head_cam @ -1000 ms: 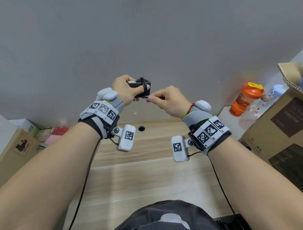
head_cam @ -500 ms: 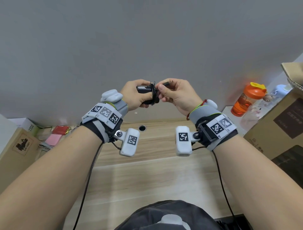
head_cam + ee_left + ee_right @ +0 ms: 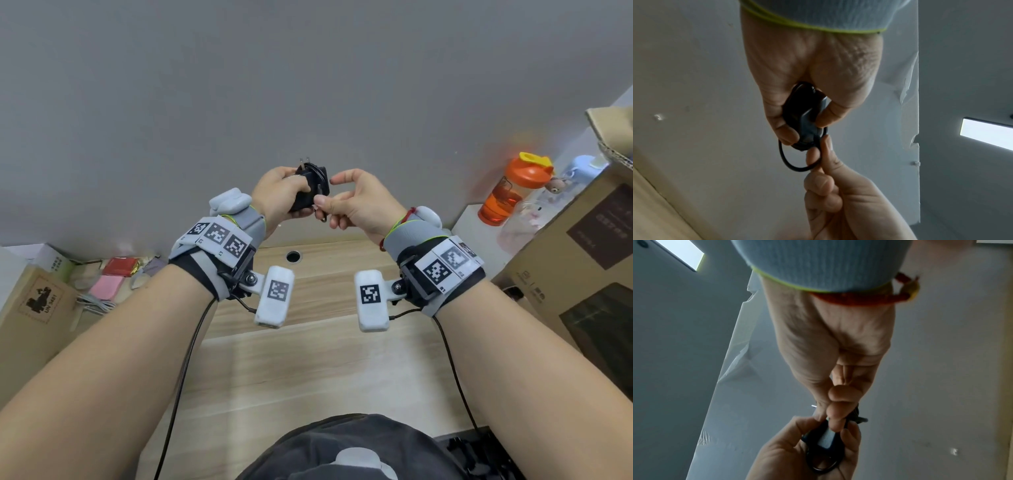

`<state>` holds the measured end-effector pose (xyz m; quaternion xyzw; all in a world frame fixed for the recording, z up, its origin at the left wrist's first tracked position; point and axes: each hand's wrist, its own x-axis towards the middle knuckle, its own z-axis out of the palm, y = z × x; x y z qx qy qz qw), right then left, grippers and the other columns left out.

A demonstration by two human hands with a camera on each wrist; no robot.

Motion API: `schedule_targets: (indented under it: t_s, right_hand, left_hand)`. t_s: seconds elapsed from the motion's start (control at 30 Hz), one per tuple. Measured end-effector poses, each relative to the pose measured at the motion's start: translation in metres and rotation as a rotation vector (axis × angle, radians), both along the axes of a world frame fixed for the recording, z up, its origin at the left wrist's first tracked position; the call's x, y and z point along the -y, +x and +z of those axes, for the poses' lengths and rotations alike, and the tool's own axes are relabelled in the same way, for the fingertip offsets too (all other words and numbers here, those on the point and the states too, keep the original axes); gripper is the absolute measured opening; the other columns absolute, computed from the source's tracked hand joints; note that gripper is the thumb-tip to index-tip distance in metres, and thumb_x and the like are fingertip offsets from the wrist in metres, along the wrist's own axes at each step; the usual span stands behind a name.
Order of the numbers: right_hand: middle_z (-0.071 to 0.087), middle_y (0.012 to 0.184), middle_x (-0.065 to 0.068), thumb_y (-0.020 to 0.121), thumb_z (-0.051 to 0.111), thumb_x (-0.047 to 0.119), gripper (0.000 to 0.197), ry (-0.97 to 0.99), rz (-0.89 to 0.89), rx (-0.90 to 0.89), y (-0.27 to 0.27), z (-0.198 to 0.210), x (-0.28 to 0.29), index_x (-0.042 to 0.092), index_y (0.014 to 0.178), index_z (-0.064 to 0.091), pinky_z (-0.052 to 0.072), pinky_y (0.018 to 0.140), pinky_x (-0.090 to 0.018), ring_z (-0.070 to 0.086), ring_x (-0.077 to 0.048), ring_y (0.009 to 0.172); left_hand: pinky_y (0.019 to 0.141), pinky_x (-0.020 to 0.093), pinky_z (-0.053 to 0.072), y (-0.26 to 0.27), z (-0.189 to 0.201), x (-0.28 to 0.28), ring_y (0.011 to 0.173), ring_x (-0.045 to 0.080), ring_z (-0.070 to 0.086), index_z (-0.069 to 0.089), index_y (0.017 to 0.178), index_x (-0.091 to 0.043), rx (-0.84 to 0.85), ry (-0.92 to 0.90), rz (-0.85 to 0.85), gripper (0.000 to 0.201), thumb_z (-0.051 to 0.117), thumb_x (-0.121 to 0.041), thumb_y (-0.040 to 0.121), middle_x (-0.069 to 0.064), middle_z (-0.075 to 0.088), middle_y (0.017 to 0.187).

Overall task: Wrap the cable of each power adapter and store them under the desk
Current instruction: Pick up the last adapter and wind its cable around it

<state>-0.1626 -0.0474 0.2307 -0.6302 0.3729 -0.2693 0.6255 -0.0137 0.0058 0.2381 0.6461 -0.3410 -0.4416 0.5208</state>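
Left hand (image 3: pixel 279 193): raised in front of the grey wall (image 3: pixel 308 85), above the far edge of the surface; its grip is closed round the black power adapter (image 3: pixel 310 192), thumb on one face and fingers on the other
Power adapter: held in the air, well above the surface, its two metal prongs (image 3: pixel 305 161) pointing up and away from the person; black cable turns lie wound round its body
Cable (image 3: pixel 786 160): most of it wrapped on the adapter; in the left wrist view one loose loop hangs out from the adapter's end toward the right hand
Right hand (image 3: pixel 359 202): just beside the adapter on its right; thumb and forefinger pinch the loose cable end close against the adapter, the other fingers curled, the forefinger stretched toward the adapter's top edge
Right wrist view: the fingertips (image 3: pixel 835 420) meet the adapter's end, the left hand (image 3: pixel 803 456) cupped round it from below
Surface (image 3: pixel 308 359): light wood, with a round cable hole (image 3: pixel 293 256) near the wall
Left edge: a cardboard box (image 3: pixel 30 308), pink and red packets (image 3: pixel 108 286) beside it
Right edge: an orange shaker bottle (image 3: pixel 507 190) with a yellow flip cap, on a white ledge; large cardboard boxes (image 3: pixel 582 260) nearer the person
Wrists: both carry grey bands with black-and-white marker tags
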Motion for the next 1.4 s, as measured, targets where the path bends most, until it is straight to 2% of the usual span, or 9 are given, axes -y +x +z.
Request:
schedule_targets:
  t_s: [0.1,0.2,0.53,0.7,0.8,0.93,1.1,1.23,1.4]
  right_hand:
    - [0.067,0.071,-0.014,0.087,0.072,0.007,0.041,0.025,-0.070,-0.056,-0.006,-0.007,0.000,0.004,0.116,0.043,0.041,0.044,-0.021,0.055,-0.015,0.046]
    - [0.065,0.068,-0.014,0.087,0.071,0.005,0.014,0.011,-0.152,-0.102,-0.015,-0.013,-0.003,0.004,0.090,0.058,0.043,0.044,-0.021,0.056,-0.014,0.044]
    - [0.070,0.074,-0.005,0.073,0.082,0.023,0.018,-0.164,-0.521,-0.354,-0.077,-0.075,-0.024,0.020,0.074,0.064,0.058,0.074,-0.047,0.064,-0.018,0.067]
    - [0.060,0.060,0.011,0.079,0.072,0.018,0.022,-0.258,-0.594,-0.466,-0.102,-0.088,-0.041,0.022,0.091,0.055,0.049,0.077,-0.030,0.064,-0.014,0.077]
    - [0.056,0.058,0.012,0.080,0.070,0.025,0.022,-0.306,-0.562,-0.510,-0.124,-0.097,-0.052,0.026,0.099,0.059,0.050,0.078,-0.036,0.061,-0.014,0.077]
    - [0.064,0.065,0.007,0.075,0.072,0.047,0.027,-0.278,-0.533,-0.459,-0.147,-0.101,-0.057,0.033,0.098,0.068,0.054,0.067,-0.037,0.064,-0.018,0.064]
    - [0.074,0.085,-0.010,0.091,0.068,0.024,0.021,-0.271,-0.506,-0.320,-0.183,-0.096,-0.062,0.019,0.111,0.073,0.055,0.065,-0.027,0.064,-0.014,0.066]
    - [0.072,0.092,-0.006,0.091,0.065,0.008,0.023,-0.261,-0.423,-0.229,-0.209,-0.092,-0.069,0.011,0.113,0.071,0.056,0.076,-0.025,0.063,-0.007,0.073]
    - [0.068,0.080,0.003,0.087,0.070,0.004,0.008,-0.281,-0.367,-0.249,-0.260,-0.084,-0.081,0.008,0.093,0.068,0.047,0.065,-0.010,0.063,0.007,0.066]
  left_hand:
    - [0.060,0.030,0.055,-0.011,-0.006,-0.002,0.070,0.029,0.064,0.050,0.126,0.000,0.015,0.015,-0.026,0.040,0.049,0.000,0.086,0.028,0.064,0.108]
    - [0.066,0.036,0.054,-0.028,-0.016,-0.002,0.071,0.030,0.059,0.048,0.122,-0.003,0.035,0.030,-0.073,0.034,0.050,0.002,0.088,0.017,0.063,0.089]
    - [0.056,0.028,0.052,-0.087,-0.075,-0.004,0.066,0.028,0.053,0.050,0.120,-0.003,-0.109,0.127,-0.237,0.031,0.048,0.002,0.090,0.013,0.055,0.095]
    - [0.052,0.028,0.050,-0.117,-0.093,-0.012,0.077,0.031,0.058,0.058,0.107,-0.008,-0.164,0.171,-0.312,0.040,0.053,-0.013,0.067,0.012,0.057,0.093]
    - [0.047,0.025,0.047,-0.135,-0.104,-0.016,0.062,0.028,0.056,0.057,0.093,-0.008,-0.189,0.207,-0.362,0.016,0.054,-0.008,0.077,0.017,0.057,0.091]
    - [0.043,0.023,0.038,-0.149,-0.110,-0.015,0.046,0.023,0.050,0.059,0.094,-0.005,-0.249,0.249,-0.345,0.024,0.060,-0.016,0.074,0.018,0.058,0.079]
    - [0.037,0.016,0.035,-0.163,-0.113,-0.015,0.045,0.013,0.048,0.061,0.094,-0.013,-0.322,0.274,-0.382,0.037,0.064,-0.049,0.090,0.009,0.059,0.079]
    - [0.036,0.014,0.036,-0.184,-0.108,-0.022,0.045,0.011,0.048,0.060,0.105,-0.010,-0.374,0.280,-0.395,0.036,0.066,-0.042,0.090,0.011,0.058,0.084]
    - [0.037,0.013,0.033,-0.229,-0.103,-0.045,0.045,0.009,0.046,0.063,0.102,-0.015,-0.292,0.277,-0.382,0.025,0.065,-0.038,0.092,0.005,0.062,0.077]
